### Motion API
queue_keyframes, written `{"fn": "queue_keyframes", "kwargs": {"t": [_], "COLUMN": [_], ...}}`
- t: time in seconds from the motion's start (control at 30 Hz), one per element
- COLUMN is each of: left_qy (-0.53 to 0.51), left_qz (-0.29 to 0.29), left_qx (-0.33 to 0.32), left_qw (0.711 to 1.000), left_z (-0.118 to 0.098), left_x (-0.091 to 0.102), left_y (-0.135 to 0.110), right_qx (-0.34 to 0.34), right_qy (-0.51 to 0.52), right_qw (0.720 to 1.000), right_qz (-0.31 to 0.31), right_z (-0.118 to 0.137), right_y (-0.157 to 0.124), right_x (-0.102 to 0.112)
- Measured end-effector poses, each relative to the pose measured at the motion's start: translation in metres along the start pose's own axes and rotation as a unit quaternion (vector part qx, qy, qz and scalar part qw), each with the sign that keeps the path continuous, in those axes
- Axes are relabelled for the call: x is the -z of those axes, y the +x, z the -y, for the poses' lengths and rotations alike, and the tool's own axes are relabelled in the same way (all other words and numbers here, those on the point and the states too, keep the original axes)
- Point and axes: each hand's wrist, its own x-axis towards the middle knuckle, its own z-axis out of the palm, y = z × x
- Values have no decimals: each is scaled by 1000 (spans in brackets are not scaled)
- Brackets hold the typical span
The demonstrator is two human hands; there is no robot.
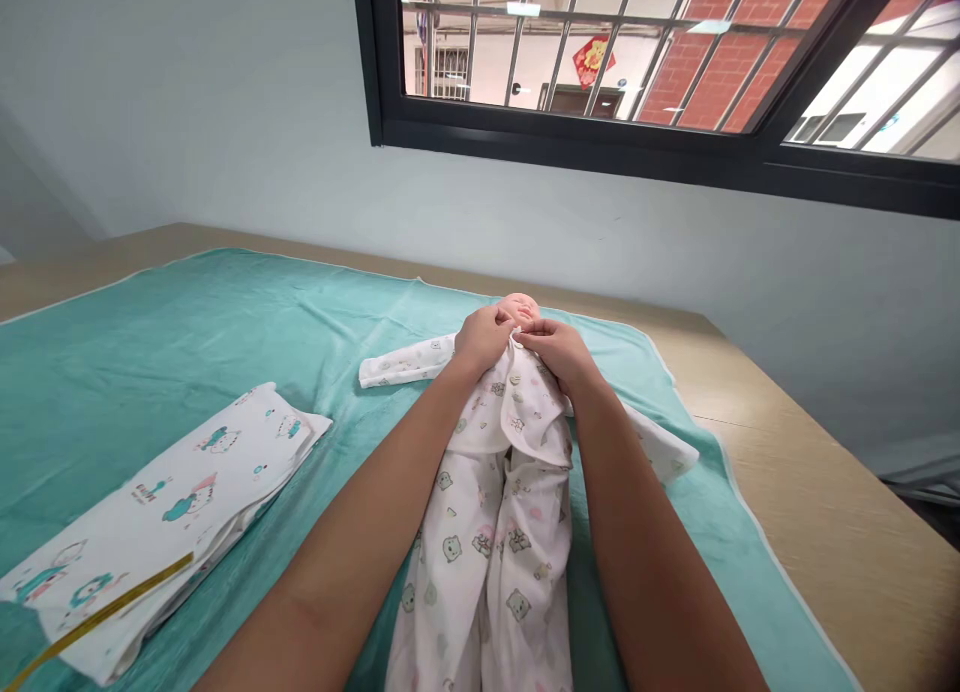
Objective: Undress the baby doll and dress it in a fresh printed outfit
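A baby doll (519, 308) lies on its back, dressed in a white baby jacket (491, 417) and matching trousers (491, 562) printed with small bears. At the jacket's collar, just below the doll's chin, my left hand (484, 339) pinches the fabric edge. Opposite it, my right hand (561, 350) pinches the collar's other side, the fingertips of both hands nearly meeting. Buttons run down the jacket front below them. One sleeve (409, 360) stretches out to the left, the other (660, 442) to the right, partly behind my right forearm.
A turquoise blanket (180, 342) covers much of the wooden table (810, 472). On the left lies a folded white printed cloth (187, 502) with a yellow strip (112, 607), perhaps a tape measure, across it. Behind the table are a wall and a barred window (585, 132).
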Motion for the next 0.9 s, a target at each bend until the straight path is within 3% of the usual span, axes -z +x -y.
{"fn": "queue_keyframes", "kwargs": {"t": [0.13, 0.3, 0.47, 0.6, 0.9], "left_qy": [-1, -36, -84, -79, 89], "left_qz": [18, 2, -1, -4, 7], "left_qx": [1, 10, 28, 28, -6], "left_qw": [1000, 999, 996, 996, 996], "left_z": [-6, 1, 10, 12, -3], "left_x": [2, 0, -2, -4, 3], "left_y": [-3, 0, 5, 6, -4], "right_qx": [8, 10, -20, -42, -57], "right_qy": [-5, 8, 51, 18, -21], "right_qw": [1000, 1000, 998, 999, 998], "right_qz": [1, 11, 2, -9, -32], "right_z": [1, 1, 4, 6, 1], "right_y": [0, -1, -3, -2, 6], "right_x": [0, 1, -1, -2, -2]}}
